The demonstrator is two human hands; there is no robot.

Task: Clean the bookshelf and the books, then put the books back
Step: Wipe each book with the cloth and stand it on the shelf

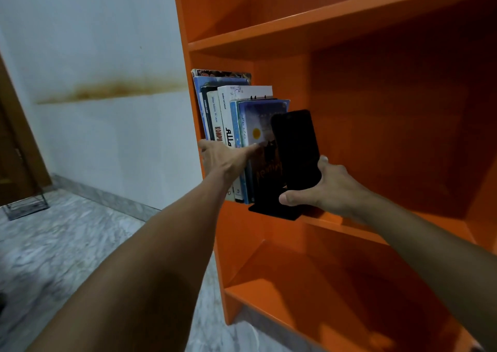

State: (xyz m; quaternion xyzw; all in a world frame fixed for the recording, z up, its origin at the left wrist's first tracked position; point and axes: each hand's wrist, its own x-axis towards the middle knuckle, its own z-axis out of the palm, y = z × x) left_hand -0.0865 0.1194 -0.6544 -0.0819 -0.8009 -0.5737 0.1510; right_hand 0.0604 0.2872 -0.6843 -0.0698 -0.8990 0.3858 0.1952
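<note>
Both of our hands are reaching into the orange bookshelf (349, 32), at its middle shelf. We are holding our left hand (226, 159) flat against the row of books (228, 109); its fingers (251, 148) are lying straight and spread across the lower spines, touching them without curling round any one. The books are standing upright at the left end of that shelf, with the outermost one against the side wall of the bookshelf. The last book on the right is showing a blue cover with a yellow disc.

We are gripping a black bookend (294, 147) with our right hand (330, 187). The thumb is pressing low on the near edge of its upright plate, and the fingers (324, 161) are curling round the far edge from behind. The plate is standing just beside the blue cover, and its flat foot is jutting slightly over the front edge of the shelf.

To the left we are seeing a white wall (107, 150) with a brown stain (107, 91), a grey marbled floor (67, 244) and a wire rack (25, 206) standing on it.
</note>
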